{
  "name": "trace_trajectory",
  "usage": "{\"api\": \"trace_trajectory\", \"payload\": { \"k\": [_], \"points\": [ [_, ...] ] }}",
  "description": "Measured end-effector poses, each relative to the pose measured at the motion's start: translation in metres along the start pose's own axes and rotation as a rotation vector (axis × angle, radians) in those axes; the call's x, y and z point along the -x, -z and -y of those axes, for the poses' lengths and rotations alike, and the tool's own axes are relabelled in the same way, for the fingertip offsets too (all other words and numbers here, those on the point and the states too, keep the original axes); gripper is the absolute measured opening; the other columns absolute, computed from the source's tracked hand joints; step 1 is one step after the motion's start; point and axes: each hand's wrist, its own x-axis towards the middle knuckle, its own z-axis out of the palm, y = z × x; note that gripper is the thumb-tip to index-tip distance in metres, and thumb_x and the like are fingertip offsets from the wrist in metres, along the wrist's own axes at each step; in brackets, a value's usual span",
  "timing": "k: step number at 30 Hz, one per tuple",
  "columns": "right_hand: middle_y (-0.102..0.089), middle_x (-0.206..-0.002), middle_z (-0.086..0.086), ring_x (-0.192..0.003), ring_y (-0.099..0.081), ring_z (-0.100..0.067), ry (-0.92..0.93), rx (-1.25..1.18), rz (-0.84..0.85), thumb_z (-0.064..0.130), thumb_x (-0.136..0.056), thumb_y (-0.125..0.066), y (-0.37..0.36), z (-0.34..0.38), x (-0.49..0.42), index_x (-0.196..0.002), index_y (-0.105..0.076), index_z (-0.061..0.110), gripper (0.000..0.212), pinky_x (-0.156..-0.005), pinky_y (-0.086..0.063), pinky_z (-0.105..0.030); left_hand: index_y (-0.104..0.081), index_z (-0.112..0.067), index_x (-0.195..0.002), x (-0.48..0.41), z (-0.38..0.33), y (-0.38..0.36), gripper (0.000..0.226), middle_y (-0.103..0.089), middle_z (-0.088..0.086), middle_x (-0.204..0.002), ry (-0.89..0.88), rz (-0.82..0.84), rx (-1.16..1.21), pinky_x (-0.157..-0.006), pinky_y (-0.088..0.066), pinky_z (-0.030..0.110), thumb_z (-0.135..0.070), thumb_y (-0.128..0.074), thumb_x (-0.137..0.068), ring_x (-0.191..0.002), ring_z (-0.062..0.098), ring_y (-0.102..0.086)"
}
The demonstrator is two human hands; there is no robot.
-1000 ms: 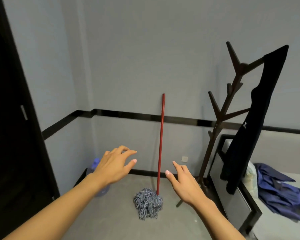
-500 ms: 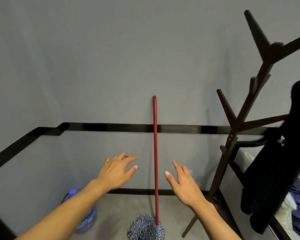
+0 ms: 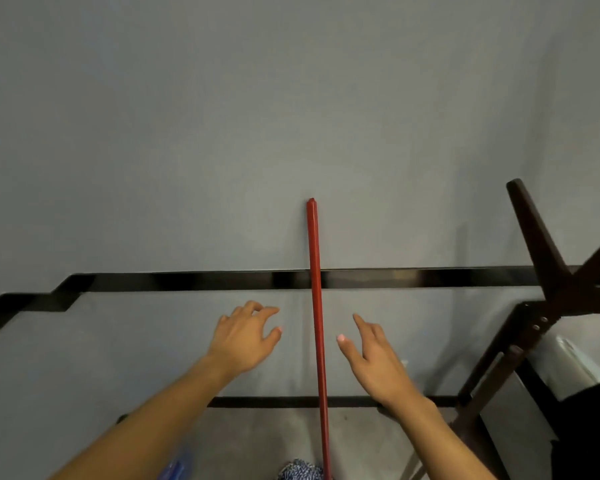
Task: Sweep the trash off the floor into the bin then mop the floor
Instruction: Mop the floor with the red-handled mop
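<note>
Wall (image 3: pixel 187 133): grey, black rail (image 3: pixel 187 281).
Mop (image 3: pixel 315 306): leans upright against it, head on floor (image 3: pixel 257 438).
Left hand (image 3: pixel 245 337): spread, empty, just beside mop.
Right hand (image 3: pixel 374 362): spread, empty, opposite side.
Risk: glancing touch may topple mop toward coat stand (image 3: pixel 541 271).

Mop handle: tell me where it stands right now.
In the head view the mop handle stands at centre against the grey wall, between the left hand and the right hand, neither touching it.

A red-handled mop (image 3: pixel 316 306) leans upright against the grey wall, its head on the floor.
</note>
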Motion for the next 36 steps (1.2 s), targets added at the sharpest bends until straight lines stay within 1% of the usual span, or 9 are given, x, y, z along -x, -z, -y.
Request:
{"api": "trace_trajectory", "payload": {
  "k": [10,14,16,20,24,30,32,34,36],
  "points": [
    [-0.015,-0.168,0.004,-0.15,-0.031,-0.02,-0.284,0.067,-0.024,0.076,-0.094,-0.027,-0.047,0.011,-0.094,-0.161,-0.006,0.035,0.081,-0.118,-0.033,-0.043,-0.035,-0.032,-0.155,-0.204,0.01,-0.055,0.072,-0.05,0.004,-0.147,-0.152,0.091,0.115,-0.106,-0.044,0.05,-0.069,-0.044,-0.094,-0.133,0.028,-0.049],
    [-0.019,-0.165,0.003,-0.126,-0.054,-0.01,-0.373,0.032,0.01,0.079,-0.093,-0.026,-0.058,0.02,-0.112,-0.162,-0.005,0.034,0.085,-0.114,-0.041,-0.04,-0.038,-0.029,-0.148,-0.262,-0.006,-0.074,0.078,-0.059,0.002,-0.135,-0.142,0.111,0.242,-0.095,-0.052,0.047,-0.075,-0.049,-0.087,-0.122,0.029,-0.056],
    [-0.019,-0.165,0.003,-0.113,-0.058,-0.007,-0.399,0.028,0.041,0.079,-0.093,-0.026,-0.059,0.023,-0.112,-0.162,-0.004,0.034,0.085,-0.112,-0.042,-0.037,-0.042,-0.024,-0.142,-0.278,-0.016,-0.083,0.072,-0.063,0.001,-0.128,-0.119,0.116,0.407,-0.091,-0.055,0.045,-0.068,-0.058,-0.087,-0.117,0.028,-0.061],
    [-0.017,-0.167,0.003,-0.13,-0.051,-0.011,-0.417,0.101,0.102,0.085,-0.087,-0.02,-0.059,0.02,-0.108,-0.162,-0.001,0.035,0.092,-0.116,-0.038,-0.04,-0.05,-0.018,-0.134,-0.285,-0.026,-0.093,0.047,-0.067,0.0,-0.111,-0.128,0.112,0.673,-0.083,-0.055,0.036,-0.04,-0.067,-0.096,-0.105,0.025,-0.068],
    [-0.02,-0.165,0.0,-0.115,-0.055,-0.008,-0.404,0.088,0.081,0.068,-0.1,-0.031,-0.056,0.01,-0.092,-0.162,0.001,0.033,0.079,-0.113,-0.041,-0.035,-0.054,-0.025,-0.129,-0.25,-0.031,-0.088,0.039,-0.068,-0.008,-0.102,-0.219,0.126,0.715,-0.079,-0.057,0.028,-0.036,-0.069,-0.095,-0.089,0.011,-0.068],
    [-0.035,-0.146,0.003,-0.091,-0.064,-0.008,-0.256,-0.1,0.048,0.053,-0.098,-0.053,-0.083,-0.028,-0.035,-0.161,-0.004,0.038,0.081,-0.088,-0.05,-0.027,-0.058,-0.028,-0.127,-0.11,-0.037,-0.053,0.037,-0.066,-0.016,-0.111,-0.521,0.338,0.65,-0.082,-0.059,0.025,-0.029,-0.072,-0.093,-0.101,0.004,-0.065],
    [-0.047,-0.135,0.005,-0.097,-0.065,-0.009,-0.194,-0.201,0.031,0.051,-0.092,-0.06,-0.098,-0.043,-0.003,-0.156,-0.025,0.039,0.074,-0.089,-0.056,-0.03,-0.058,-0.029,-0.13,-0.048,-0.04,-0.046,0.039,-0.064,-0.018,-0.115,-0.578,0.374,0.512,-0.081,-0.056,0.02,-0.019,-0.067,-0.093,-0.103,0.0,-0.063],
    [-0.062,-0.118,0.004,-0.094,-0.067,-0.009,-0.165,-0.282,0.034,0.043,-0.089,-0.067,-0.117,-0.057,0.043,-0.131,-0.055,0.037,0.045,-0.088,-0.058,-0.034,-0.064,-0.022,-0.126,0.014,-0.044,-0.049,0.041,-0.067,-0.009,-0.116,-0.586,0.379,0.535,-0.087,-0.056,0.025,-0.003,-0.056,-0.091,-0.104,0.005,-0.065],
    [-0.068,-0.11,0.003,-0.092,-0.07,-0.011,-0.158,-0.36,0.092,0.029,-0.088,-0.067,-0.135,-0.069,0.094,-0.115,-0.057,0.044,0.033,-0.086,-0.058,-0.039,-0.071,-0.015,-0.115,0.072,-0.046,-0.058,0.04,-0.072,0.001,-0.112,-0.439,0.431,0.728,-0.09,-0.059,0.04,0.008,-0.048,-0.092,-0.101,0.011,-0.069]
  ]
}}
